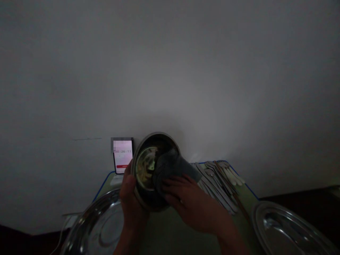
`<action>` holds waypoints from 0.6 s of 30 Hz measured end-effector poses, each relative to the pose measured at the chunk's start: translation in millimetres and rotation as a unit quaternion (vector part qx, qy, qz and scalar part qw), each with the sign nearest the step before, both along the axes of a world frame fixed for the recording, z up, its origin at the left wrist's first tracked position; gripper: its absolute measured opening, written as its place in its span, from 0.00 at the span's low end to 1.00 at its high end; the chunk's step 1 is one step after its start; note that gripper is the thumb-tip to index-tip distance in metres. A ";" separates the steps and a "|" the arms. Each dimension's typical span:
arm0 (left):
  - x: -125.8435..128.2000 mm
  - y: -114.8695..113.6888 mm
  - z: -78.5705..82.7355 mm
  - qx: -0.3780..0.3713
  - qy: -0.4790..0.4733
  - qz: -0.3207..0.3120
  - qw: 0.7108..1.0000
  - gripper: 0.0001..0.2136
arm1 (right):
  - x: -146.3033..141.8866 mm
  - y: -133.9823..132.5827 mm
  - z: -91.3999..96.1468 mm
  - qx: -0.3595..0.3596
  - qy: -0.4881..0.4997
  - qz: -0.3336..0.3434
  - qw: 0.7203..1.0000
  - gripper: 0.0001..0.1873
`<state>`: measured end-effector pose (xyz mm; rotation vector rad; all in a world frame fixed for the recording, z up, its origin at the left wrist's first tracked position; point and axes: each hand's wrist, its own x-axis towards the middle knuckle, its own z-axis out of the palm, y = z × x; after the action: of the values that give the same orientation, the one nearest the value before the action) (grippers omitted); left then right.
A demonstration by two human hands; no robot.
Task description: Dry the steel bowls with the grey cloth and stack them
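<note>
Here, above the counter's (164, 228) middle, the left hand (131, 202) grips a round steel bowl (145, 166) by its rim; the right hand (191, 202) presses a grey cloth (172, 164) inside, the wiping apparently midway.

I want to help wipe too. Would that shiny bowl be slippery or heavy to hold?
Probably slippery: the bowl looks like smooth shiny metal. Likely light: the left hand holds it tilted by its rim while the right hand presses a cloth inside. Being round, it may rock if put down.
</note>
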<state>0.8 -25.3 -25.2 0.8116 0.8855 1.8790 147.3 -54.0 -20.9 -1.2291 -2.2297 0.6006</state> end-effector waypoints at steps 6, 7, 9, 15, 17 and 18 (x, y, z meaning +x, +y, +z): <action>4.8 -5.5 7.4 -0.026 -0.015 -0.005 1.000 0.15 | -0.9 29.6 -12.9 0.167 0.025 -0.215 0.962 0.08; 5.0 -7.3 8.7 -0.026 -0.012 -0.003 1.000 0.14 | -1.9 33.6 -14.9 0.196 0.052 -0.246 0.948 0.08; 4.3 -10.4 9.7 -0.021 -0.012 -0.010 1.000 0.14 | -3.6 40.1 -19.8 0.249 0.111 -0.294 0.916 0.15; -3.6 -8.9 -2.3 -0.007 0.018 -0.149 0.989 0.20 | 9.7 52.8 -33.6 0.265 0.201 -0.297 0.895 0.38; -5.4 -5.8 -8.1 -0.018 0.034 -0.221 0.974 0.25 | 19.9 54.1 -33.6 0.237 0.210 -0.283 0.905 0.33; -6.0 -4.4 -10.1 -0.025 0.047 -0.241 0.969 0.26 | 24.6 53.7 -32.4 0.218 0.212 -0.283 0.910 0.29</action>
<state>-5.2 -29.7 -35.3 0.9895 0.7100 1.3984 171.9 -0.3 -53.3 -1.2704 -1.4389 0.1051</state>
